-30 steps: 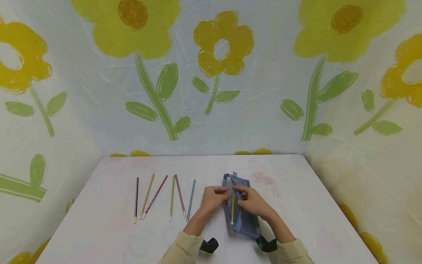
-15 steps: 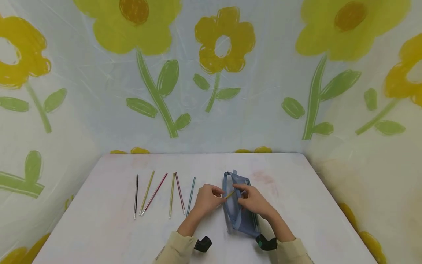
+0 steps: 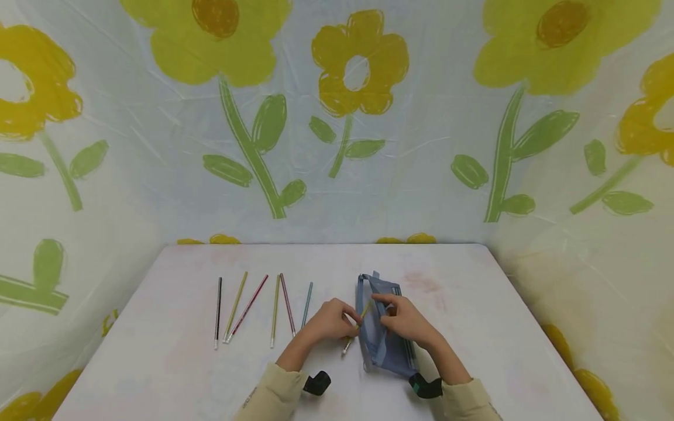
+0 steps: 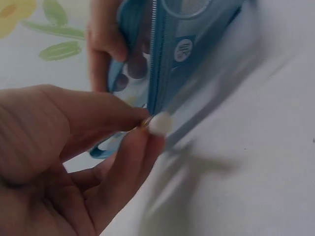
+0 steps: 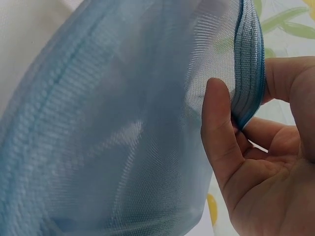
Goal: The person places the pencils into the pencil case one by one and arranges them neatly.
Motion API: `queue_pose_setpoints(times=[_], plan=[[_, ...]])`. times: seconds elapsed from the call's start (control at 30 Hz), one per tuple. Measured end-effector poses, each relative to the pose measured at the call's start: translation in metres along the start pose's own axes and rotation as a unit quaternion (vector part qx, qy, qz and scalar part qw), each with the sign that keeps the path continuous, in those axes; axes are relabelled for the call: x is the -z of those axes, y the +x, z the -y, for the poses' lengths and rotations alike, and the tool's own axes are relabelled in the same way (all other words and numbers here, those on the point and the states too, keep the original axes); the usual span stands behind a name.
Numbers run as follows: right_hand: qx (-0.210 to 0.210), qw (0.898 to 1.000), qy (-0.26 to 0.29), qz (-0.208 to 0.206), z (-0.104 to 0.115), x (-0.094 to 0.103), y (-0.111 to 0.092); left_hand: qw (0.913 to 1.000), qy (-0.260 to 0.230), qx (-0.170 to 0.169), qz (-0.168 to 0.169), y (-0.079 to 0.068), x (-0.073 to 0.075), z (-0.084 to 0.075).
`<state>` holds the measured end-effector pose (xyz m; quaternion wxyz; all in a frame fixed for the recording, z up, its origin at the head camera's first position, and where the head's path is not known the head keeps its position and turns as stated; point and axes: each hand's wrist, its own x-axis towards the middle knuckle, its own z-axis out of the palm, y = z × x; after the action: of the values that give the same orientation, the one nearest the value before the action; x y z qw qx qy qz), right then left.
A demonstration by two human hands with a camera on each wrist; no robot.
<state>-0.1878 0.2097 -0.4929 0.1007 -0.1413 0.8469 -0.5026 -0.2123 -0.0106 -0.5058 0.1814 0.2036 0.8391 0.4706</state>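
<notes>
Your left hand (image 3: 333, 318) was clamped on a yellow pencil (image 3: 345, 348), thumb and fingers together around it, with the white end peeking out toward you in the left wrist view. That pencil slanted across the near side of a blue mesh pencil case (image 3: 396, 354), its far end over the gaping mouth; you could not tell how far inside it reached. Your right hand (image 3: 404, 318) held the zipped edge of the case between thumb and fingers, thumb against the mesh on one side and fingers on the other. The case lay on the right half of the white table (image 3: 453, 280), tilted slightly, with its long mouth facing your left hand. To the left, well apart from the case, six more pencils lay side by side: a black pencil (image 3: 218, 313), then a yellow and a red one whose white ends nearly met, a second yellow one, a second red one, and a blue pencil (image 3: 308, 301) whose lower part was hidden behind your left arm. Both your sleeves were beige, and beyond the table rose a pale cloth (image 3: 411, 193) printed with yellow flowers.
</notes>
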Motion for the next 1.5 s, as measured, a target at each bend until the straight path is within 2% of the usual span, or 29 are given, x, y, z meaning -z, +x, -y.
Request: queue_pose_setpoints(times=[0.1, 0.27, 0.47, 0.63, 0.77, 1.17, 1.5], plan=[[-0.008, 1.000, -0.004, -0.006, 0.001, -0.001, 0.001, 0.9992, -0.038, 0.006, 0.011, -0.009, 0.009, 0.001], [-0.011, 1.000, -0.012, -0.016, 0.001, -0.002, 0.002, 0.9951, -0.096, 0.019, -0.018, -0.018, 0.016, 0.001], [-0.012, 1.000, -0.011, -0.019, 0.003, -0.003, 0.002, 0.9817, -0.185, 0.023, -0.040, -0.019, 0.012, -0.001], [-0.015, 1.000, -0.001, -0.021, 0.004, -0.003, 0.002, 0.9723, -0.227, 0.021, -0.050, -0.015, 0.005, -0.006], [-0.015, 1.000, 0.004, -0.021, 0.004, -0.004, 0.003, 0.9700, -0.239, 0.020, -0.041, -0.013, 0.000, -0.009], [-0.002, 1.000, 0.001, -0.012, 0.005, -0.003, 0.005, 0.9744, -0.224, 0.019, 0.000, -0.013, -0.009, -0.013], [-0.001, 1.000, 0.003, -0.007, 0.005, -0.003, 0.004, 0.9741, -0.223, 0.034, -0.010, -0.009, -0.012, -0.012]])
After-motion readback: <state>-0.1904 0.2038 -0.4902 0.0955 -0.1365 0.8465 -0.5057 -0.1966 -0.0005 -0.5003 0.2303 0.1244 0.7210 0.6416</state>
